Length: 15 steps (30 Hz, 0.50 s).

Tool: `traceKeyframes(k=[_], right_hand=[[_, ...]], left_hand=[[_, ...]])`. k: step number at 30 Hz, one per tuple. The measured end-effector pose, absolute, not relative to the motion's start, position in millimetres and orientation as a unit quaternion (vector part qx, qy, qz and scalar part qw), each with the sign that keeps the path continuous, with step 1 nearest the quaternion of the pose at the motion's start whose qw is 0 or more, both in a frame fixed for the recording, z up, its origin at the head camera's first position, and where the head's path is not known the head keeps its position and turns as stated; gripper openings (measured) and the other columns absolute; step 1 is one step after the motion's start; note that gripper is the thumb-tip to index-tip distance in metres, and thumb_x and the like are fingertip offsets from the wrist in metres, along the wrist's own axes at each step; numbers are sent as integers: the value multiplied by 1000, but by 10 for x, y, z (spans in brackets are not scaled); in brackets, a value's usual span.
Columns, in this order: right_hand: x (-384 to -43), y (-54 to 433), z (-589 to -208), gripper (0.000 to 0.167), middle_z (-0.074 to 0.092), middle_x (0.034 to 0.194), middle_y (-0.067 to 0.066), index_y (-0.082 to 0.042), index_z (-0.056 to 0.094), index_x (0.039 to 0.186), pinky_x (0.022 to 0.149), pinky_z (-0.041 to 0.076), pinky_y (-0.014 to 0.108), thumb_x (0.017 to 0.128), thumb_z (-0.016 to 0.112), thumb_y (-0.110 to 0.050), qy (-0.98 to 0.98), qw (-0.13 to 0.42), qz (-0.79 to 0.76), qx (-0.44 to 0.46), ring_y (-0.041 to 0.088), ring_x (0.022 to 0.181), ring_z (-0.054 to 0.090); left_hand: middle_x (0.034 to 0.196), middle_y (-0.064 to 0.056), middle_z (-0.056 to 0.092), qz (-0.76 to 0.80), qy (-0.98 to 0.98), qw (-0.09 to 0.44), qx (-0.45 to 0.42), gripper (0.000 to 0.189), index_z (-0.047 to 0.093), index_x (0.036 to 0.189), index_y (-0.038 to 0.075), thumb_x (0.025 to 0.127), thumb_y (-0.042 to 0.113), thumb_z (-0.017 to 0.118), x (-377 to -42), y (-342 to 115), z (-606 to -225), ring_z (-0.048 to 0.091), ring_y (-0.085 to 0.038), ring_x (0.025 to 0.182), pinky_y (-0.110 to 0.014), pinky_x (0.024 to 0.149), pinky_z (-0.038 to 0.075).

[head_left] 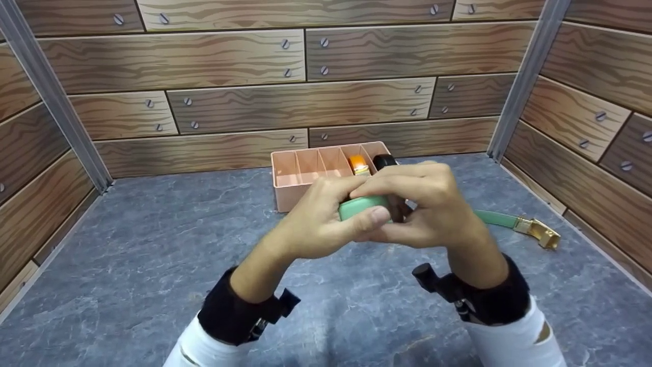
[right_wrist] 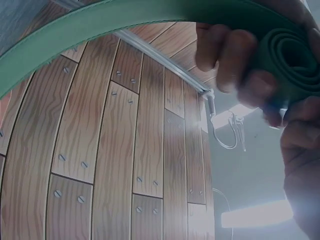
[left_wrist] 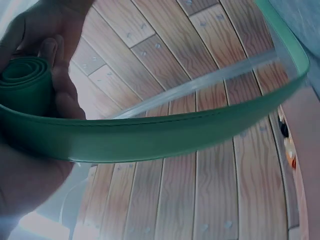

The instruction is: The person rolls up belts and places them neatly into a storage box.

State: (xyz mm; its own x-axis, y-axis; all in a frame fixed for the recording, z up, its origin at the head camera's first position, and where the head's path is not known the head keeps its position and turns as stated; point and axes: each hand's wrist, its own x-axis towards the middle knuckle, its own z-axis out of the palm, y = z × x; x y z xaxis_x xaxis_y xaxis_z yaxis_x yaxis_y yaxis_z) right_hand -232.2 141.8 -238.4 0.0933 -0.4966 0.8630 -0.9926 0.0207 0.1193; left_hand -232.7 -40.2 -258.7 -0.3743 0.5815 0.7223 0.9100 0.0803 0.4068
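Note:
Both hands hold a rolled-up green belt above the table. My left hand grips the coil from the left, its thumb lying across the near side. My right hand curls its fingers round the right side of the same coil. In the left wrist view, the spiral end of the coil shows, and a long loose strap curves away from it. The right wrist view shows the wound layers between the fingers. Beyond my right wrist, the belt's tail ends in a gold buckle near the table surface.
Behind the hands stands a pink divided box. An orange rolled belt and a black rolled item sit in its right-hand compartments. Wood-patterned walls enclose the grey marbled table at the back and sides.

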Motion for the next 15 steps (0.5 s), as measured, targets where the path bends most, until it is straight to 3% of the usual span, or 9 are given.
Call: traceKeyframes(k=[3,6,8,11,15], right_hand=[[-2308,1413,-2385,31,73,82,12,1,73,92,58,52,20,81,84,-26,-595,379,322,631,14,62,64],[-2243,1411,-2378,30,73,92,9,-3,74,98,68,57,26,82,83,-27,-633,382,265,619,19,77,70],[-2194,1423,-2375,30,73,97,8,-5,74,101,68,57,28,84,81,-28,-661,396,216,599,19,81,70],[-2157,1422,-2374,27,72,97,6,-6,74,101,63,55,29,87,78,-30,-677,417,174,581,18,80,69],[-2181,1399,-2375,32,72,90,9,-1,73,96,55,50,21,87,78,-32,-637,428,234,596,12,64,61]], left_hand=[[71,2,60,-423,-719,196,-515,49,67,91,9,94,56,57,-2293,-420,-2566,51,-6,57,-23,48,43],[67,6,58,-362,-774,242,-460,37,68,85,15,85,52,69,-2247,-434,-2556,49,-5,55,-23,47,40],[64,8,57,-320,-810,261,-417,37,67,82,20,80,56,73,-2225,-426,-2552,48,-5,54,-22,47,39],[62,9,54,-298,-829,265,-391,41,67,80,22,79,62,72,-2216,-415,-2554,46,-5,53,-23,47,38],[68,7,57,-374,-779,230,-447,46,68,86,16,89,61,60,-2249,-430,-2560,49,-4,57,-23,50,41]])
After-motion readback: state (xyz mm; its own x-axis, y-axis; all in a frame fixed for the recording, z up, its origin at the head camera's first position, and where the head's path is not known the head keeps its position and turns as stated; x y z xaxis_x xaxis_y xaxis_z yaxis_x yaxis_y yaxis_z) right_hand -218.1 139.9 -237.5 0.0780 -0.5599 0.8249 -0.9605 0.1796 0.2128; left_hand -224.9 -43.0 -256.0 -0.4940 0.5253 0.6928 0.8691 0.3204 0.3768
